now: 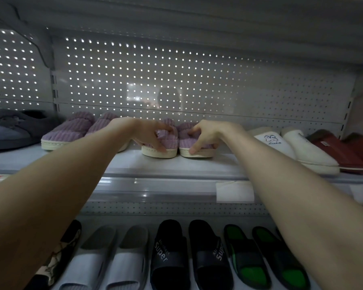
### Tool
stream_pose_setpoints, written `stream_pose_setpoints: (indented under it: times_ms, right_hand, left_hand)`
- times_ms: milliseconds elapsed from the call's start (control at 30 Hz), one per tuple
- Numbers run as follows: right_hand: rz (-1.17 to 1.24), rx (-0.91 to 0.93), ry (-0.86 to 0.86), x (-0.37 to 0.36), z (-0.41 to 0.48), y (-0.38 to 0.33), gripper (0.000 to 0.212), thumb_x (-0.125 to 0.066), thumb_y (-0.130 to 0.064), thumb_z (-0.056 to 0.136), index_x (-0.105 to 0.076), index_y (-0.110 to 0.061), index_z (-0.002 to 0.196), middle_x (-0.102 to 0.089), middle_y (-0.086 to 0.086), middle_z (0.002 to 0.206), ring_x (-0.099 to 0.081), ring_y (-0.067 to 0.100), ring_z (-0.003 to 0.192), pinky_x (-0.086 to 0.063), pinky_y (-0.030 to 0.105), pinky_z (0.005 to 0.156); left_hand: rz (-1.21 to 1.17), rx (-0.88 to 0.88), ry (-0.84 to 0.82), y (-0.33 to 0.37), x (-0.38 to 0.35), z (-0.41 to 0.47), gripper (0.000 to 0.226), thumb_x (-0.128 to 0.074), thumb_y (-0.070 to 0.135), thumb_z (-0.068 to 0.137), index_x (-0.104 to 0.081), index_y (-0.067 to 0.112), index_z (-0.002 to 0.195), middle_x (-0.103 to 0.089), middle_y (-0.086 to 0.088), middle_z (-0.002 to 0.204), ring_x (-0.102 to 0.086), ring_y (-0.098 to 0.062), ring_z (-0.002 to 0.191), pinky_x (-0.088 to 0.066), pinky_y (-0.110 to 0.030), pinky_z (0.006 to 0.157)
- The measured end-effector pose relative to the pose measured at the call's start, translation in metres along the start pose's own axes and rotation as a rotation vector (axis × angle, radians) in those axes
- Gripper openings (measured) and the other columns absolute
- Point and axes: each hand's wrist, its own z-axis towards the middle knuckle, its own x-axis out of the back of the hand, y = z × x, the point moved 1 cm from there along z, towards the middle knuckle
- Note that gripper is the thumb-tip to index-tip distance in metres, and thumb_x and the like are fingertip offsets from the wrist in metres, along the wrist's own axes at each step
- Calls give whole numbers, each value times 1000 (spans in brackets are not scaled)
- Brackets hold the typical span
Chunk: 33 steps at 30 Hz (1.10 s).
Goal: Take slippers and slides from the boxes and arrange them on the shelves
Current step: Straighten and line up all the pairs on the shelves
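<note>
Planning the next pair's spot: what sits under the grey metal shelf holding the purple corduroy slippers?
Three pairs show: pale grey slides, black "Super" slides, black slides with green insoles. The left forearm and right forearm cover the row's ends.

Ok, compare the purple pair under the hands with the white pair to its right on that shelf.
The purple pair is ribbed lilac; the white pair looks smooth. The white pair shows a bunny on one upper; the purple pair shows none. The left hand and right hand each grip a purple slipper; the white pair lies untouched. Both sit on the same shelf.
</note>
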Motion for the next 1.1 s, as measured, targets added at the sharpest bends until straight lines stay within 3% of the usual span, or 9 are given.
stream_pose_setpoints:
  times_ms: [233, 433, 633, 767, 933, 1100]
  right_hand:
    - [-15, -8, 2, -1, 11, 0, 86, -82, -39, 68, -41, -28, 142, -42, -2, 145, -49, 27, 123, -51, 43, 93]
    - [-17, -9, -6, -3, 11, -1, 87, -82, -36, 68, -39, -27, 143, -41, -2, 146, -48, 26, 123, -52, 43, 91]
    - [6, -6, 13, -4, 10, 1, 85, -81, -36, 70, -39, -28, 143, -43, 0, 143, -50, 23, 107, -54, 40, 87]
    - [11, 1, 18, -3, 10, 1, 84, -82, -35, 70, -40, -28, 142, -45, 0, 142, -51, 24, 111, -54, 42, 88]
    - [2, 7, 35, -5, 14, 2, 84, -82, -38, 68, -41, -30, 142, -48, 2, 139, -54, 23, 96, -53, 33, 75]
    - [-7, 10, 30, -5, 17, 2, 85, -82, -39, 68, -41, -31, 141, -49, 2, 138, -55, 24, 100, -55, 35, 78]
  left_hand:
    - [9, -8, 1, -3, 0, 2, 82, -75, 32, 76, -27, 42, 142, -40, -9, 141, -47, -25, 120, -52, -35, 88]
    - [65, -27, 28, -5, 0, 0, 83, -74, 36, 76, -26, 41, 143, -45, -10, 137, -50, -25, 119, -47, -40, 98]
    - [87, -32, 26, -3, 1, -2, 83, -73, 37, 77, -24, 42, 143, -39, -8, 142, -48, -26, 123, -47, -40, 98]
    - [91, -34, 30, -3, 2, -1, 82, -73, 38, 77, -25, 43, 143, -39, -7, 143, -47, -25, 123, -47, -38, 97]
    - [76, -32, 30, -4, 2, 0, 81, -74, 38, 76, -27, 43, 141, -39, -7, 141, -48, -25, 119, -48, -36, 96]
    - [88, -38, 29, -5, 3, 1, 81, -75, 38, 75, -28, 44, 141, -42, -6, 138, -49, -24, 119, -47, -37, 97]
